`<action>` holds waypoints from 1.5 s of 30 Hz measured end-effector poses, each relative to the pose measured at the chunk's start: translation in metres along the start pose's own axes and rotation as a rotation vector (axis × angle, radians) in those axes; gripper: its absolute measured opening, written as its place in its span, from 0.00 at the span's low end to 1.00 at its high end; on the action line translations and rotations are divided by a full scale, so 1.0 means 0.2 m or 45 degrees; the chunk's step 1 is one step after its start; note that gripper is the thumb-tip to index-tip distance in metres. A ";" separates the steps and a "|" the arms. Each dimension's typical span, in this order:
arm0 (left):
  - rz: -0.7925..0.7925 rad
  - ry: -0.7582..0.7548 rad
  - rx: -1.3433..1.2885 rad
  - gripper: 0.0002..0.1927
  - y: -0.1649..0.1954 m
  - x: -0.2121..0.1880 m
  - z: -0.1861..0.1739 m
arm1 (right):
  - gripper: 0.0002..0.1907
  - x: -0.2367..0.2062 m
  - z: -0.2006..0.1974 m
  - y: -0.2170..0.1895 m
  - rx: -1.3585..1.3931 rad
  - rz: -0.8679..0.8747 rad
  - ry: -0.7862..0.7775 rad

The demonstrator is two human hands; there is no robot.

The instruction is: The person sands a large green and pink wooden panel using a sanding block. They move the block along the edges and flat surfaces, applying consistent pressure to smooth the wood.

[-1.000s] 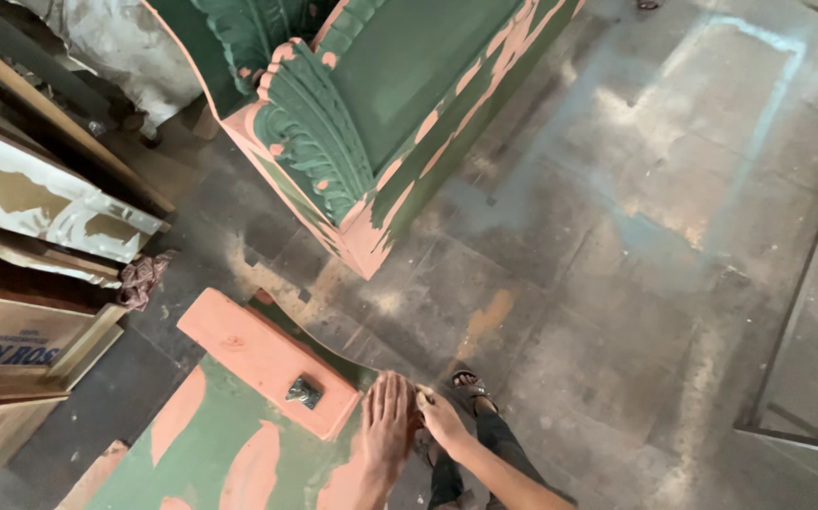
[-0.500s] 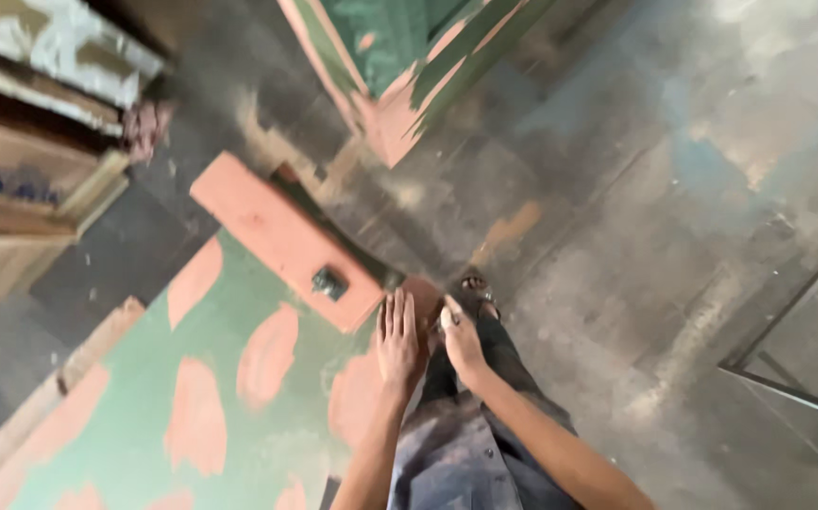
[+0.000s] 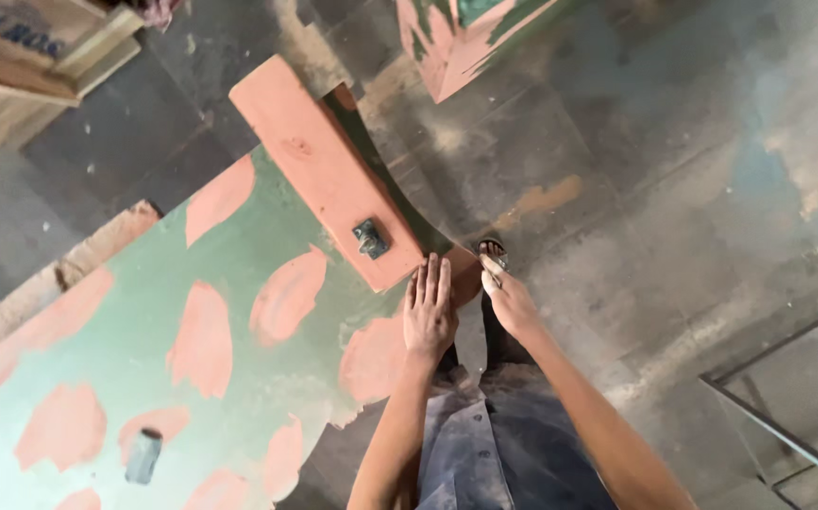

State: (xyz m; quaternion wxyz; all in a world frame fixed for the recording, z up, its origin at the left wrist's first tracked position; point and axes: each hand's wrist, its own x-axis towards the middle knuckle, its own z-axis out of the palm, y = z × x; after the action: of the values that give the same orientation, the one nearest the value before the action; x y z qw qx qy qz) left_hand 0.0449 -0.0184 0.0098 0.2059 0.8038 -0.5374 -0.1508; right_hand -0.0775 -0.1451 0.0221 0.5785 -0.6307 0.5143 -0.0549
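Left hand [image 3: 430, 316] flat, fingers spread open on the green, salmon-patched panel [image 3: 239, 331] at its corner, beside the salmon rail [image 3: 328, 170]. Right hand [image 3: 511, 304] open at the edge, gripping nothing. Judgement: press evenly, mind metal bracket [image 3: 370, 238].

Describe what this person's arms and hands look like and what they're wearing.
Both forearms are bare, with no sleeves reaching into view. The left hand and right hand wear no gloves, and no rings, watch or bracelets can be seen. The fingers look dusty, as from workshop grime. Below the arms a dusty, grey-blue buttoned garment shows, and a dark sandal on one foot.
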 end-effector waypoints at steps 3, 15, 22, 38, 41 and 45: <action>-0.001 0.002 0.096 0.29 0.01 0.01 0.01 | 0.25 0.19 0.06 -0.05 -0.274 -0.210 -0.137; 0.054 -0.012 0.217 0.29 0.04 0.00 -0.02 | 0.29 0.37 0.14 -0.44 -0.402 -0.198 -0.330; -0.006 -0.093 0.172 0.33 0.03 0.02 -0.01 | 0.28 0.88 0.42 -0.82 -0.087 -0.329 -0.174; -0.047 -0.167 0.152 0.35 0.04 0.00 0.01 | 0.36 0.97 0.46 -0.71 -0.108 -0.493 -0.283; -0.044 -0.095 0.165 0.33 0.05 -0.01 0.02 | 0.37 0.83 0.42 -0.62 -0.157 -0.335 -0.351; -0.049 -0.132 0.144 0.35 0.05 -0.01 0.03 | 0.38 1.16 0.55 -0.83 -0.006 -0.573 -0.215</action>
State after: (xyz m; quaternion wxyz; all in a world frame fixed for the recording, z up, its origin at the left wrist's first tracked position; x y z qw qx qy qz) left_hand 0.0339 -0.0216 0.0105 0.1291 0.8153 -0.5395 -0.1657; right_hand 0.2005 -0.2702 -0.0057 0.5913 -0.7330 0.3109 -0.1282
